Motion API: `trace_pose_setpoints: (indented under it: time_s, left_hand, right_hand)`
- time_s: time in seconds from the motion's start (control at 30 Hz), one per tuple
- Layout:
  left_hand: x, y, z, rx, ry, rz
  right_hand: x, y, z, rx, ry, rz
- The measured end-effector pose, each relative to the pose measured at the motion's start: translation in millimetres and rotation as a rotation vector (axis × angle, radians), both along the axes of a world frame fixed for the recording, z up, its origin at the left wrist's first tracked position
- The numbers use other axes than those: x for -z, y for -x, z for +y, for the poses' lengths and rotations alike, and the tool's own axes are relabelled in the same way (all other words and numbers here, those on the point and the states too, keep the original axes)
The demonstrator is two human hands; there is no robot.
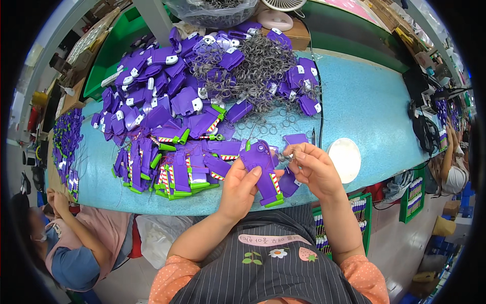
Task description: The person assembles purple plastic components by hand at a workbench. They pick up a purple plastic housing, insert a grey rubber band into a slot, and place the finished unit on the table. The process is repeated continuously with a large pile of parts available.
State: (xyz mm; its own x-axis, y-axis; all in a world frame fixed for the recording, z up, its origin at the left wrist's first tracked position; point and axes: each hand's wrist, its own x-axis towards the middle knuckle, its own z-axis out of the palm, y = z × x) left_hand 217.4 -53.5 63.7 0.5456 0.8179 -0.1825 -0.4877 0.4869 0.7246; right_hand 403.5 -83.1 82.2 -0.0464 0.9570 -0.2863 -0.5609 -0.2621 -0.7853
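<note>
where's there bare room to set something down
Blue tabletop between the black cable at left, the white disc in front and the black wires at right. Crowded: left and middle, heaped with purple parts and grey rings.

Heaped purple parts (186,100) and workbench (367,106) show a workshop.

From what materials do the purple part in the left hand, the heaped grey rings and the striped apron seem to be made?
Purple part: probably hard, smooth plastic, with crisp moulded edges and even colour.
Grey rings: likely metal, somewhat dull; they are thin, wire-like loops, though plastic cannot be excluded.
Striped apron: matte cloth, by its look; it drapes softly, without shine.
</note>
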Motion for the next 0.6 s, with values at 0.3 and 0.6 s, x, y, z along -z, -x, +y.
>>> trace_pose_setpoints:
  time_s: [0.3, 0.6]
  left_hand:
    - [-1, 1, 10, 0.074, 0.026, -0.041]
    - [3, -1, 12, 0.134, 0.157, -0.123]
  right_hand:
    - [17, 6, -6, 0.029, -0.002, 0.145]
    - [17, 8, -11, 0.115, -0.033, 0.090]
